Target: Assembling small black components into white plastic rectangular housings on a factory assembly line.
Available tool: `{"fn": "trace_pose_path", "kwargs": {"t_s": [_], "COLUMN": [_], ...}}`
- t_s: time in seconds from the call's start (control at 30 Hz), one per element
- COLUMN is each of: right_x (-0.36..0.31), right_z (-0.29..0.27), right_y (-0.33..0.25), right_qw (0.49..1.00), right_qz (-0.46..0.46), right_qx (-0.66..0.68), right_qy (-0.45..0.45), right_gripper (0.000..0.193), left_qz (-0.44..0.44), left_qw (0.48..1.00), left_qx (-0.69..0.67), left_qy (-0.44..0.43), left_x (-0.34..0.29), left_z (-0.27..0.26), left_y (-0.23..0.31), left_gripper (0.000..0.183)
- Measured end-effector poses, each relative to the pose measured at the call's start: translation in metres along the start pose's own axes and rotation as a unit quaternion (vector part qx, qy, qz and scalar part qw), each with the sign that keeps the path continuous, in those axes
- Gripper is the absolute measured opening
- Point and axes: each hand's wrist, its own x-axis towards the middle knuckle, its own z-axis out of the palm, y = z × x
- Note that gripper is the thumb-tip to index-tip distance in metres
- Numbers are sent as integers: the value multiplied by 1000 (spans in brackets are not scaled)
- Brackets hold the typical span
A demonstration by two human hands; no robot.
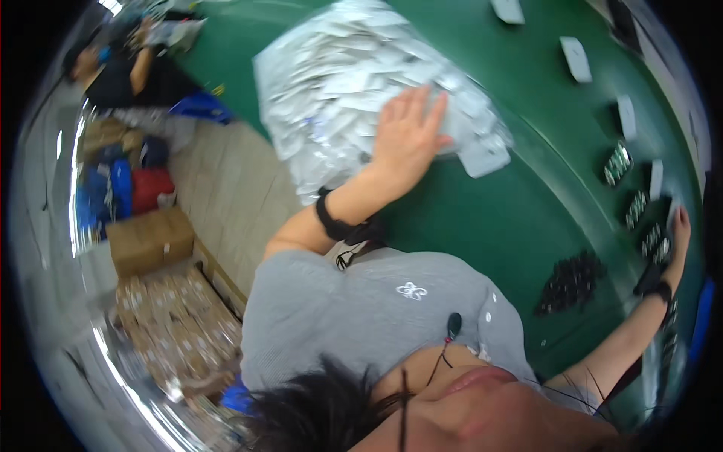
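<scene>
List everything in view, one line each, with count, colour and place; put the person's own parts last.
pile of flat packets: one heap, count unclear, silvery white, far left of the table
table: one, green top, centre and right
loose packets: about six, white, in a line along the far right of the table
small dark parts: one heap, black, near right of the table
cardboard box: one, brown, on the floor at left
another person: one, dark top, far upper left
left hand: flat on the pile of flat packets, black wristband
right hand: at the table's right edge by the loose packets, black wristband
</scene>
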Motion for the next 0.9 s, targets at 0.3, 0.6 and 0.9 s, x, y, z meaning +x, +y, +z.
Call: {"fn": "trace_pose_path", "kwargs": {"t_s": [0.3,0.6,0.9], "right_x": [-28,-362,-422], "right_z": [14,94,170], "right_y": [-27,-303,-352], "right_qw": [983,994,986], "right_qz": [-116,29,-2], "right_qx": [31,-102,-32], "right_qy": [137,15,166], "right_gripper": [39,25,19], "left_qz": [-58,-1,-96], "left_qw": [994,941,749], "left_qx": [-31,-335,-602], "left_qy": [-85,-44,-259], "left_x": [8,-4,-9], "left_z": [-6,-14,18], "left_y": [5,26,86], "left_gripper": [57,49,42]}}
